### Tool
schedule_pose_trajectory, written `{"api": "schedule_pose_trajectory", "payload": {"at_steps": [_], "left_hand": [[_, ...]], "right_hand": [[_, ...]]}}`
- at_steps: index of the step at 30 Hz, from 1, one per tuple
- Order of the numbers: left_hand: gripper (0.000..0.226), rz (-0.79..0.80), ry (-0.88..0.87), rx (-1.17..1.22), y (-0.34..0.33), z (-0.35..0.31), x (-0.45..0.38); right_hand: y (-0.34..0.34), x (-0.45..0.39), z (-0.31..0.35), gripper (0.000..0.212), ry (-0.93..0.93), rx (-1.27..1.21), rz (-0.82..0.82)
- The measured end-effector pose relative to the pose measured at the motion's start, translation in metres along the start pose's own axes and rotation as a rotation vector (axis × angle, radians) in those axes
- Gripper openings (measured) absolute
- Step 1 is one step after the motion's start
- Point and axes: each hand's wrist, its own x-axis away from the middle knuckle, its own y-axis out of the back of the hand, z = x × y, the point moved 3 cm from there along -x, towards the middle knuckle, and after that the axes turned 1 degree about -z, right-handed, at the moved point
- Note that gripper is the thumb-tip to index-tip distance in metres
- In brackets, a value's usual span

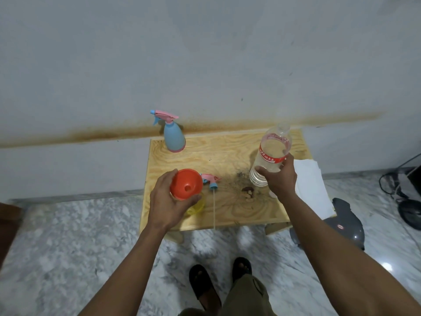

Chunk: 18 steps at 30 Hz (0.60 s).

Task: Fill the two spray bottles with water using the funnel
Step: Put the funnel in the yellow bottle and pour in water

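The orange plastic funnel [186, 184] sits left of centre in the frame, over a yellow bottle [196, 206] mostly hidden beneath it. The left hand [167, 201] has its grip curled around the funnel's round rim. Just right lies a detached pink-and-blue spray head [210, 180] with its thin tube. The right hand [281, 179] has its grip wrapped on a clear ribbed water bottle [271, 156], tilted. A blue spray bottle [174, 136] stands upright at the far edge of the grainy plywood desk [227, 153].
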Motion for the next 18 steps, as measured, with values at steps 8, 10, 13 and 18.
{"api": "schedule_pose_trajectory", "payload": {"at_steps": [8,10,13,18], "left_hand": [[0.1,-0.231,-0.269,-0.004,-0.002,-0.077,-0.008],[0.099,-0.151,-0.364,-0.023,-0.033,-0.09,-0.016],[0.096,0.058,-0.344,-0.097,-0.092,-0.087,-0.023],[0.079,0.294,-0.19,-0.281,-0.171,-0.043,-0.028]], "right_hand": [[0.01,-0.002,-0.004,0.086,-0.011,0.032,0.06],[0.011,-0.002,-0.005,0.084,0.008,0.04,0.068],[0.013,-0.001,-0.009,0.083,0.031,0.055,0.085],[0.019,-0.007,-0.017,0.088,0.052,0.062,0.151]]}}
